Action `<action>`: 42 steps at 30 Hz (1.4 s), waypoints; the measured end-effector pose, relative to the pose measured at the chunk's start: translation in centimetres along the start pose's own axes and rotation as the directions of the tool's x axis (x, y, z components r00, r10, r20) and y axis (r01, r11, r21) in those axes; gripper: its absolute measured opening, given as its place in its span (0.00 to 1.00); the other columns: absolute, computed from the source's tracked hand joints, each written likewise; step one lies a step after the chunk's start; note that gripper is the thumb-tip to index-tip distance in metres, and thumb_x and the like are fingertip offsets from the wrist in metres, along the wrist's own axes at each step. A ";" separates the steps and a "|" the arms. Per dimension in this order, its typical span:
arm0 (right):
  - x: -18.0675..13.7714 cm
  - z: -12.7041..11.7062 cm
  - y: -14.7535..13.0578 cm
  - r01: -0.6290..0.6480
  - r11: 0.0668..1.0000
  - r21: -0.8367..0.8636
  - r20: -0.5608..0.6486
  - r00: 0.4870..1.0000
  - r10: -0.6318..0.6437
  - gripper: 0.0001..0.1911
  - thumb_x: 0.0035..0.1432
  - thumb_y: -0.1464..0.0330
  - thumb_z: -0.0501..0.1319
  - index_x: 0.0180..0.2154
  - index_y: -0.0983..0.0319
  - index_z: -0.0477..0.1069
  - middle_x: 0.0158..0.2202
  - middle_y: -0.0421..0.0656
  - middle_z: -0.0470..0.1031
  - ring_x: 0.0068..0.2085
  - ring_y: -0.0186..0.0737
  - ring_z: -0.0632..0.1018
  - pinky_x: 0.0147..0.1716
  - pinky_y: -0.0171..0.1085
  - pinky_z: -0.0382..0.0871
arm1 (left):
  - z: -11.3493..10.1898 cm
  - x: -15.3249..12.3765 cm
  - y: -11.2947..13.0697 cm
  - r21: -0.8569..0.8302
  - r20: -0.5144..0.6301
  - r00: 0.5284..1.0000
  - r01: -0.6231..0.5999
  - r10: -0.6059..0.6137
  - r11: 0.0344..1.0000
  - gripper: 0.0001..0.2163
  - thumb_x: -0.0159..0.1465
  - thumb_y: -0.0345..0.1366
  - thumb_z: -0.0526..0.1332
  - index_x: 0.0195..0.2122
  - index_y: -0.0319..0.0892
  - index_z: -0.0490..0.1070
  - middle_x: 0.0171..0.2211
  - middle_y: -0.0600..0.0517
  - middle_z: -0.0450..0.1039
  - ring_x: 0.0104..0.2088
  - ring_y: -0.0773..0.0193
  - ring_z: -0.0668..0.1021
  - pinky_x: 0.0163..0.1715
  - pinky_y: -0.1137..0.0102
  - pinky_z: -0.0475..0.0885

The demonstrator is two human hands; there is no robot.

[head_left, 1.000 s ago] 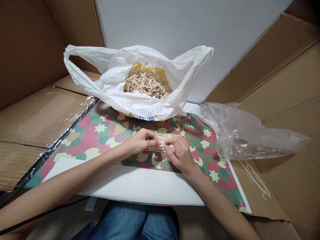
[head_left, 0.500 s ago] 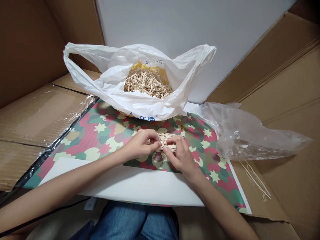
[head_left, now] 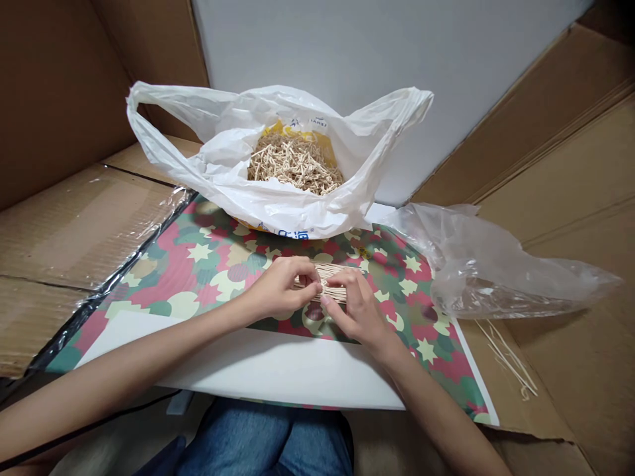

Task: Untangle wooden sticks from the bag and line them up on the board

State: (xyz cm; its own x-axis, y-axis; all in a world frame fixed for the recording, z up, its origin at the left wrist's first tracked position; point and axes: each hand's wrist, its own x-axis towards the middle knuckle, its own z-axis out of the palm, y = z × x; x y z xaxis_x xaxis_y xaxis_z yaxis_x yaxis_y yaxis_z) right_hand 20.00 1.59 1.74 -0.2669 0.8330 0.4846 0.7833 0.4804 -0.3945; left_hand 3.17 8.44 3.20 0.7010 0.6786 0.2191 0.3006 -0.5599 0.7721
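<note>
Sticks (head_left: 330, 282) (thin wood) between left hand (head_left: 282, 289), right hand (head_left: 358, 314)

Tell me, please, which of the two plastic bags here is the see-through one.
The clear plastic bag crumpled at the right of the patterned sheet is the one; the white carrier bag behind the sheet is not, and it holds thin wooden sticks.

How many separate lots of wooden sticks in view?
3: a heap in the white plastic bag, a bundle pinched between the left hand and right hand, and a few loose sticks on the cardboard at right. More may be hidden.
</note>
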 end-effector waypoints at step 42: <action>0.9 -0.6 0.6 -0.530 0.509 0.679 0.419 0.848 0.324 0.06 0.51 0.68 0.57 0.25 0.60 0.60 0.21 0.36 0.67 0.23 0.33 0.70 0.22 0.33 0.62 | 0.3 -0.1 0.0 -0.184 -0.099 0.994 -0.070 0.052 0.980 0.06 0.58 0.34 0.56 0.25 0.38 0.67 0.26 0.52 0.64 0.29 0.68 0.67 0.31 0.73 0.63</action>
State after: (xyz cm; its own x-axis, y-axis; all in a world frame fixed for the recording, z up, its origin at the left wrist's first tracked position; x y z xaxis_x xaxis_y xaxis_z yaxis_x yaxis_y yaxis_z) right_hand 20.56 2.48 2.42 -0.2083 0.9771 -0.0442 0.1588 -0.0108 -0.9873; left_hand 3.25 8.22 2.97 0.6479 0.6925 0.3172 0.1266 -0.5086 0.8517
